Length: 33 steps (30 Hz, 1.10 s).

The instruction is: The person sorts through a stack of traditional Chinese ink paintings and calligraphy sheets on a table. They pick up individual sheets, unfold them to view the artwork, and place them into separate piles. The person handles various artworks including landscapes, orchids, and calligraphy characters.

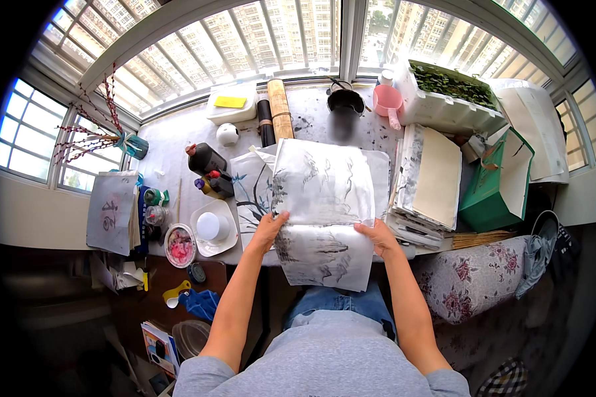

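Observation:
A sheet of paper with an ink landscape painting (328,198) lies partly on the table, its lower part hanging over the front edge towards my lap. My left hand (269,229) grips its left edge and my right hand (379,237) grips its right edge, at about the height of a crosswise crease. Under it, other sheets show at both sides; the one at the left bears a painted plant with dark and blue leaves (252,191). Their full extent is hidden by the landscape sheet.
Dark ink bottles (206,159), a white dish with a round white lid (213,227) and a palette with red paint (181,245) stand left. Stacked papers (427,173) and a green paper bag (496,183) are right. Bamboo roll (280,109), black pot (345,99) and pink dipper (387,100) stand behind.

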### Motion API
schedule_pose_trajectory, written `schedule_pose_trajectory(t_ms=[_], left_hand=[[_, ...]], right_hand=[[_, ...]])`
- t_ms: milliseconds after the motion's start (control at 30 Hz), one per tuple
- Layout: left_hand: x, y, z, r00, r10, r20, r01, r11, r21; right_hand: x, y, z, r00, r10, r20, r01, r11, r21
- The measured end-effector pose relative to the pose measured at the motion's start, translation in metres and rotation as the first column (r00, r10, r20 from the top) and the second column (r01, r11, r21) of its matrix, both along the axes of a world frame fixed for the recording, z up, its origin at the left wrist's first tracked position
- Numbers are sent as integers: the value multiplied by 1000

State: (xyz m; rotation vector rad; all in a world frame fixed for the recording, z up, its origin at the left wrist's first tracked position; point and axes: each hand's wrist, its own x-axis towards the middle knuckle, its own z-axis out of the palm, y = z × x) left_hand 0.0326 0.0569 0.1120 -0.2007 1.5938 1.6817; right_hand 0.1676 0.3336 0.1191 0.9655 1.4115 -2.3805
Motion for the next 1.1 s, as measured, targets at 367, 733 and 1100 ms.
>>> schedule_pose_trajectory(t_ms=[367, 733, 1100], left_hand=[[-11, -14, -1, 942, -330, 66, 324, 943, 80], [-81, 21, 55, 638, -497, -588, 477, 855, -205], [-82, 79, 140, -67, -523, -850, 80, 846, -527]], right_hand=[[5, 39, 9, 972, 230, -55, -224, 970, 96], [-56, 89, 98, 684, 712, -159, -124, 329, 936], [-60, 106, 168, 719, 695, -25, 393, -376, 839]])
